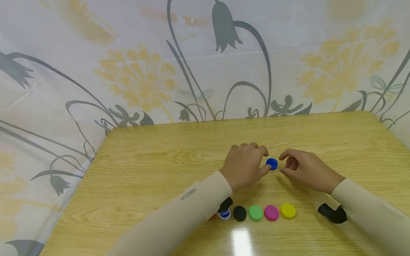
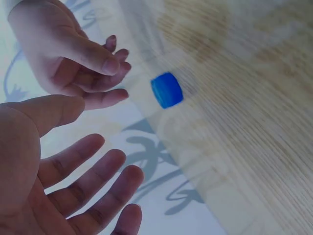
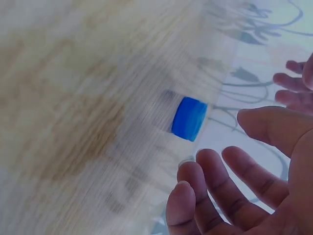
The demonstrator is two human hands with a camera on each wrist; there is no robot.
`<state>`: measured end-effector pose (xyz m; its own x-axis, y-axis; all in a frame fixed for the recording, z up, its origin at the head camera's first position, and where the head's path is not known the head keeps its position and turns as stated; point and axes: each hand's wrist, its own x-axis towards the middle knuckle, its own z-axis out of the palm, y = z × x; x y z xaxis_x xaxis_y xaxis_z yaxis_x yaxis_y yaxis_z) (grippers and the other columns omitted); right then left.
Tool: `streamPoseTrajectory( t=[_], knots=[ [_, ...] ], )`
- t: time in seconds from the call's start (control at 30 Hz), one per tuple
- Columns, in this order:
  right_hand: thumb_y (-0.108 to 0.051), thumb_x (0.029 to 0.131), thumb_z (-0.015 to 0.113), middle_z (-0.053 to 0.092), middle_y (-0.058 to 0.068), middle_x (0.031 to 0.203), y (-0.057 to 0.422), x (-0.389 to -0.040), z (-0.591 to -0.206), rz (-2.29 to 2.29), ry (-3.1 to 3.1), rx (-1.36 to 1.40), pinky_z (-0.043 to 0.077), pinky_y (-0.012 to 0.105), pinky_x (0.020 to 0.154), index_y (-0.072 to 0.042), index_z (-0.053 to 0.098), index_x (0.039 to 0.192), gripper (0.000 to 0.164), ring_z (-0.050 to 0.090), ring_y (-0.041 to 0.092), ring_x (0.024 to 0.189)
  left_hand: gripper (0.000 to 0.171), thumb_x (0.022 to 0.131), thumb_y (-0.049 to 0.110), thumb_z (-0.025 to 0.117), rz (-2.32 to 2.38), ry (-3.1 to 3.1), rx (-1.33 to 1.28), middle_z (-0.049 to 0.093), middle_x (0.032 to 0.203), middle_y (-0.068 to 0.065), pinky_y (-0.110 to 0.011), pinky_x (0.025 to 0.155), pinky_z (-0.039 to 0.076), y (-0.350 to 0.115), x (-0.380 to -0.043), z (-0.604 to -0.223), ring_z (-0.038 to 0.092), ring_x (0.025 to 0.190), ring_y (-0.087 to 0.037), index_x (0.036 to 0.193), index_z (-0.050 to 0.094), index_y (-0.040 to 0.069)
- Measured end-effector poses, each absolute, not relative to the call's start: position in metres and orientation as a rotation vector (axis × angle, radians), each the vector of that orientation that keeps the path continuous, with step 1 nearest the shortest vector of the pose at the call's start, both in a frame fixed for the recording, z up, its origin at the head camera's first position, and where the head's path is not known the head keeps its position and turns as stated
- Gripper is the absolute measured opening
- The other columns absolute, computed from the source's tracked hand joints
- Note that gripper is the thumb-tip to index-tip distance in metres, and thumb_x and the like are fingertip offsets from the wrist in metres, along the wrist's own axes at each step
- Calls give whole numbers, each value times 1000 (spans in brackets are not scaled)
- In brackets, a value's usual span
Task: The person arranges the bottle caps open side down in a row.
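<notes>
A blue bottle cap [image 1: 271, 163] sits on the wooden table between my two hands, its hollow side up in the head view. My left hand [image 1: 246, 163] is at its left, with the thumb tip right at the cap's edge in that view. On the other side, my right hand [image 1: 306, 169] has its fingers and thumb loosely bent and spread apart. Both wrist views show the blue cap [image 2: 167, 90] standing on the table by itself, with a gap to the fingertips. Neither hand holds anything.
Nearer to me lies a row of caps: yellow [image 1: 288, 211], magenta [image 1: 271, 212], green [image 1: 255, 213], black [image 1: 239, 213] and blue-and-white [image 1: 224, 213]. A reddish cap [image 1: 212, 217] is mostly hidden under my left sleeve. Behind the table [image 1: 146, 159] hangs a flower-patterned cloth [image 1: 194, 64].
</notes>
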<state>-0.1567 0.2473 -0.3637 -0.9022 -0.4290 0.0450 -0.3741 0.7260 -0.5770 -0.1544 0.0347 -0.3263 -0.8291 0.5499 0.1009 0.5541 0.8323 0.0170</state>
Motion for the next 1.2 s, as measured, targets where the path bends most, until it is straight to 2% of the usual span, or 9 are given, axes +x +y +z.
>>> streamPoseTrajectory(
  t=[0.3, 0.53, 1.03, 1.2],
  knots=[
    [-13, 91, 72, 67, 2, 87, 244, -174, -371, -883, 2807, -644, 52, 28, 68, 2, 63, 115, 29, 60, 10, 75, 38, 95, 47, 65, -56, -3038, -836, 71, 117, 5, -38, 91, 53, 48, -177, -335, 69, 100, -16, 125, 67, 24],
    [-15, 89, 75, 68, 3, 86, 242, -181, -378, -860, 2788, -652, 54, 34, 71, 3, 62, 116, 35, 61, 12, 76, 38, 91, 44, 71, -102, -3115, -847, 73, 117, 8, -39, 92, 52, 54, -187, -344, 70, 99, -15, 123, 69, 23],
    [-14, 90, 72, 65, 3, 85, 239, -187, -382, -863, 2744, -619, 49, 30, 69, 2, 62, 116, 33, 56, 13, 74, 30, 94, 39, 69, -59, -3176, -811, 74, 112, 9, -40, 90, 52, 60, -197, -359, 70, 100, -16, 119, 72, 23],
    [-13, 89, 73, 65, 2, 82, 238, -187, -382, -839, 2764, -643, 49, 30, 69, 3, 64, 114, 31, 56, 12, 73, 25, 94, 41, 68, -21, -3160, -814, 74, 104, 9, -37, 85, 52, 62, -198, -363, 69, 93, -14, 110, 73, 23]
  ],
)
